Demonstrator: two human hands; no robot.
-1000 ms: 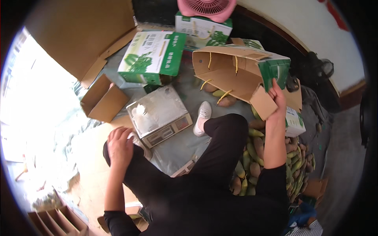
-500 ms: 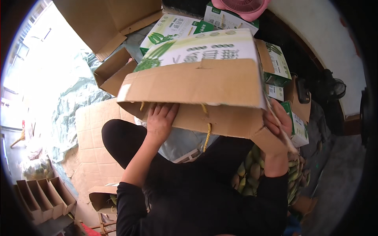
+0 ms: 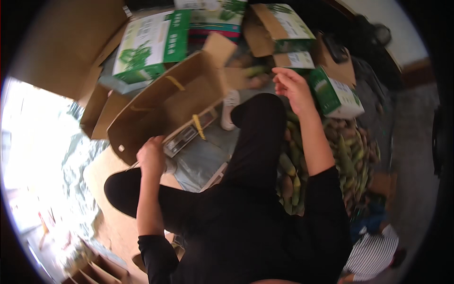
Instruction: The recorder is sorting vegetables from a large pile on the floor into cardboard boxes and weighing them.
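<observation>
An open cardboard box [image 3: 189, 78] lies in front of me at a slant, its mouth facing me and its brown inside showing. Yellow cord handles [image 3: 198, 127] hang from its sides. My left hand [image 3: 151, 154] is closed on the box's near left corner, the fingertips partly hidden. Raised to the right of the box, my right hand [image 3: 291, 86] holds nothing, its fingers loosely bent and apart. Below that hand is a heap of long green and brown vegetables [image 3: 347, 151]. A grey device with dark panels [image 3: 182, 140] shows at the box's near edge.
Green and white printed cartons [image 3: 146, 45] stand at the back left, with another carton [image 3: 333, 92] at right. Cardboard dividers [image 3: 97, 270] sit at lower left. A person in a striped top [image 3: 373, 253] is at lower right. A white shoe [image 3: 230, 110] shows beyond my knee.
The box has come down and turned, from printed side up to mouth toward me. My right hand has let go of it and moved up. My left hand has moved to its near left corner.
</observation>
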